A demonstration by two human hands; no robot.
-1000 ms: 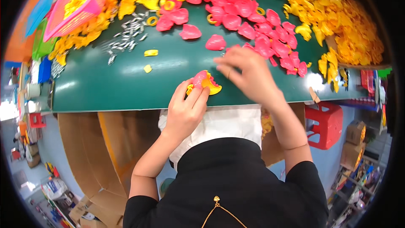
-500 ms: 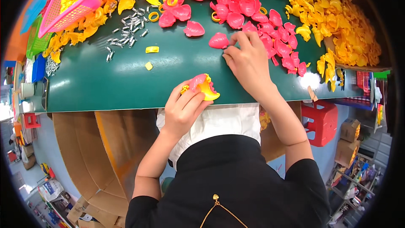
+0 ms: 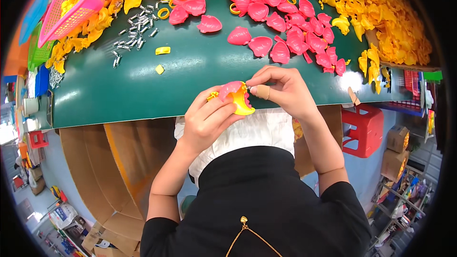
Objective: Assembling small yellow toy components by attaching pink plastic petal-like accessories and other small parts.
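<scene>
My left hand (image 3: 202, 121) is closed round a pink-and-yellow plastic toy piece (image 3: 243, 105), with a yellow curved part at its lower right and a jagged pink edge. Just above the table's front edge, my right hand (image 3: 285, 90) meets the piece's right side. Its thumb, wrapped in a tan bandage, and its forefinger pinch something small and dark, too small to name. Beyond the hands lie loose pink plastic shells (image 3: 260, 46), and a single pink shell (image 3: 209, 24) rests farther left.
On the green table (image 3: 119, 90) are small metal springs (image 3: 138, 28) and two small yellow pieces (image 3: 160, 69). A pink basket (image 3: 71, 12) of yellow parts stands at the far left. A cardboard box (image 3: 423, 62) heaped with yellow parts is at right. A red stool (image 3: 364, 131) stands below.
My right hand has come back from the pink shells to the toy piece, its fingertips now pinched at the piece's side. My left hand keeps its hold. The view has shifted slightly.
</scene>
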